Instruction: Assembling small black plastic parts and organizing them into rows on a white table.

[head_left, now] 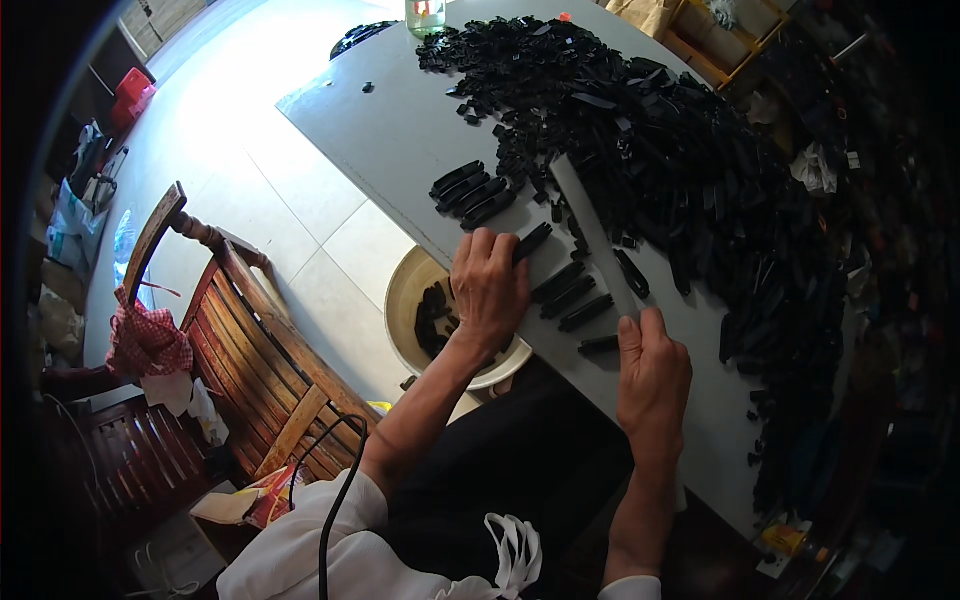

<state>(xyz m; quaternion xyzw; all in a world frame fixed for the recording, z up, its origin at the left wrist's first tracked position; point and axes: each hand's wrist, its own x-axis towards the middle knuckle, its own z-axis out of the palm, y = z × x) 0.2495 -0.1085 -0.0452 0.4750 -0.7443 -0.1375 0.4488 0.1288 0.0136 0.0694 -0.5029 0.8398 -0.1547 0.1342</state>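
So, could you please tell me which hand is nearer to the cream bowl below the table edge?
Left. The left hand hangs right above the cream bowl; the right hand rests on the grey table, farther off.

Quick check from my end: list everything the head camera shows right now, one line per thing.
Table: one, grey, centre to right.
Loose black parts heap: too many to count, black, upper and right of table.
Aligned black pieces: two small rows, black, on the table near the left hand.
Flat strip: one, grey, lying across table, end under right hand.
Bowl: one, cream, below table edge, black parts inside.
Bottle: one, clear, far table edge.
Wooden chair: one, brown, left.
Checked cloth: one, red, on chair.
Left hand: on a black piece at table edge.
Right hand: on the strip's near end.
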